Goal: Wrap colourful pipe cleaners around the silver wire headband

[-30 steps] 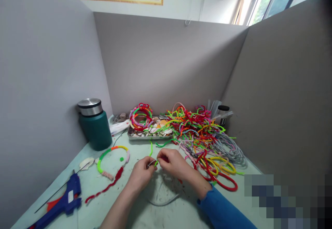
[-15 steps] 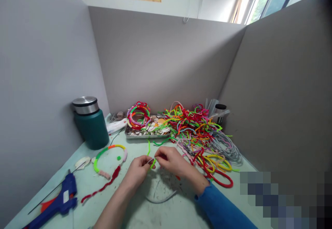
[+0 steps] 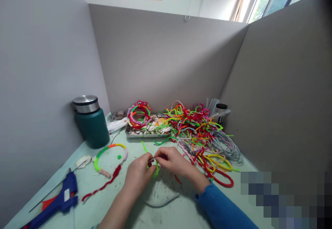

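Note:
Near the middle of the table, my two hands meet at the top of a thin grey wire ring (image 3: 166,200), whose lower arc shows below them. My left hand (image 3: 138,172) is closed, its thumb and fingertips pressed on a lime-green pipe cleaner (image 3: 157,168) that is looped at the wire. One end of the pipe cleaner sticks up behind the fingers. My right hand (image 3: 172,160) pinches the wire close to the left fingertips. The fingers partly hide how the pipe cleaner goes round the wire.
A ring partly wrapped in colours (image 3: 97,158) trails a red pipe cleaner (image 3: 103,187) at left. A blue glue gun (image 3: 66,194) and green bottle (image 3: 92,127) stand beyond. Behind are a metal tray (image 3: 147,136) of shells, piled pipe cleaners (image 3: 192,122) and grey wire coils (image 3: 228,148).
My left hand has turned, its fingers now more curled over the wire. The lime-green pipe cleaner has shifted, its free end leaning further left. My right hand is nearly still.

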The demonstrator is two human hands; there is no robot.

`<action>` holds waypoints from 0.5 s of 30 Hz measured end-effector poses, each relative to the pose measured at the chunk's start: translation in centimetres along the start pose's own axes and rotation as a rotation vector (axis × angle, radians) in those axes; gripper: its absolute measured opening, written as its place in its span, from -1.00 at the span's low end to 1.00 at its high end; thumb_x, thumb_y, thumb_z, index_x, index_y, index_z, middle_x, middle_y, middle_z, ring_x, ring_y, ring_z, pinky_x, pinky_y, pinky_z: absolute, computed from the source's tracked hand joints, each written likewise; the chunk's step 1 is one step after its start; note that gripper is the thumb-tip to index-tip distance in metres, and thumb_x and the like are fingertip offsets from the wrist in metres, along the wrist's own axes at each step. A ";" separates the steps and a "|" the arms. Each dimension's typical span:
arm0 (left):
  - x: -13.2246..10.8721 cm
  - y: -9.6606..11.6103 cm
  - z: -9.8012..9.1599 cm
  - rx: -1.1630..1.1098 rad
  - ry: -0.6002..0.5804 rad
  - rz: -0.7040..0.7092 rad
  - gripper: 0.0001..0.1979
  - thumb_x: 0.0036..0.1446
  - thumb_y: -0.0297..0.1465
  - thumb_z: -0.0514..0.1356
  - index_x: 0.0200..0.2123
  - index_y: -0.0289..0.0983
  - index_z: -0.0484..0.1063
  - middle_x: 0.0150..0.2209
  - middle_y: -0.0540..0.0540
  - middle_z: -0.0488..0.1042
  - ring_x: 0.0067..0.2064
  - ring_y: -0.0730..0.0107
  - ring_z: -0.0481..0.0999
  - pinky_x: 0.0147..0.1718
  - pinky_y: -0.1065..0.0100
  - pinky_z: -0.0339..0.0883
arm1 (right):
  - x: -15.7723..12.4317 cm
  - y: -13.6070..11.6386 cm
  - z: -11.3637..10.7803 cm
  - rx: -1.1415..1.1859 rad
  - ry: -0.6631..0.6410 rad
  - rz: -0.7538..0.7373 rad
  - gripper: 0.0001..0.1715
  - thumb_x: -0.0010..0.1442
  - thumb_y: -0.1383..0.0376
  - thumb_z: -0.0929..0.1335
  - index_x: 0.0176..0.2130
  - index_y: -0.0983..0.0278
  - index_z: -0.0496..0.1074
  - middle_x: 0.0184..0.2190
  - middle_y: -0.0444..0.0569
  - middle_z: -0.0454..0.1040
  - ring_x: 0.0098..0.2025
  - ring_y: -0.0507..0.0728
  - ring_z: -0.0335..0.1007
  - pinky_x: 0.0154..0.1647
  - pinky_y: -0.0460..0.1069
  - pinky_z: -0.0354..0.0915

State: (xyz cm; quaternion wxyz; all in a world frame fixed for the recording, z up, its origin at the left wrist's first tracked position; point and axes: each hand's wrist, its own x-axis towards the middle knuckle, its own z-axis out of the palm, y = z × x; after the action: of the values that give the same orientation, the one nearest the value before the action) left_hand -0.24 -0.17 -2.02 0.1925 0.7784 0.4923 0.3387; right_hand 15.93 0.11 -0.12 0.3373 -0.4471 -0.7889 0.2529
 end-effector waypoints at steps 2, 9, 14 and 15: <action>-0.1 0.0 0.0 0.003 0.000 0.016 -0.95 -0.10 -0.43 0.15 -0.47 -0.20 0.34 -0.52 0.02 0.40 -0.47 0.41 0.33 -0.47 0.45 0.01 | 0.0 0.0 -0.1 0.050 0.001 0.017 -0.84 0.03 0.46 0.26 -0.41 0.34 0.43 -0.58 -0.19 0.33 -0.52 -0.06 0.17 -0.53 -0.18 0.06; -0.1 0.4 -0.2 -0.050 0.038 0.043 -0.85 0.02 -0.35 0.07 -0.28 -0.18 0.32 -0.52 0.03 0.38 -0.48 0.39 0.35 -0.47 0.45 0.06 | 0.0 0.5 -0.5 0.217 -0.025 0.074 -0.84 0.08 0.40 0.25 -0.35 0.35 0.42 -0.56 -0.18 0.34 -0.51 -0.05 0.21 -0.52 -0.18 0.10; -0.1 0.3 -0.2 -0.104 0.071 0.053 -0.88 0.04 -0.35 0.06 -0.35 -0.21 0.34 -0.47 -0.01 0.43 -0.47 0.40 0.35 -0.49 0.46 0.08 | 0.1 0.4 -0.6 0.196 -0.019 0.063 -0.85 0.10 0.40 0.26 -0.36 0.35 0.43 -0.54 -0.16 0.37 -0.51 -0.04 0.22 -0.51 -0.18 0.11; 0.0 0.2 -0.2 -0.133 0.077 0.048 -0.89 0.03 -0.35 0.07 -0.38 -0.22 0.35 -0.48 -0.01 0.43 -0.48 0.42 0.34 -0.50 0.46 0.08 | 0.1 0.3 -0.6 0.181 -0.018 0.056 -0.85 0.10 0.40 0.26 -0.37 0.34 0.43 -0.54 -0.16 0.37 -0.50 -0.04 0.22 -0.51 -0.18 0.12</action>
State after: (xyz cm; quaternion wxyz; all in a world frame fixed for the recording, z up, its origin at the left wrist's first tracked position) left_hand -0.26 -0.30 -1.77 0.2165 0.7620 0.4569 0.4047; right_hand 16.56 0.43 0.09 0.3623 -0.4342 -0.7530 0.3364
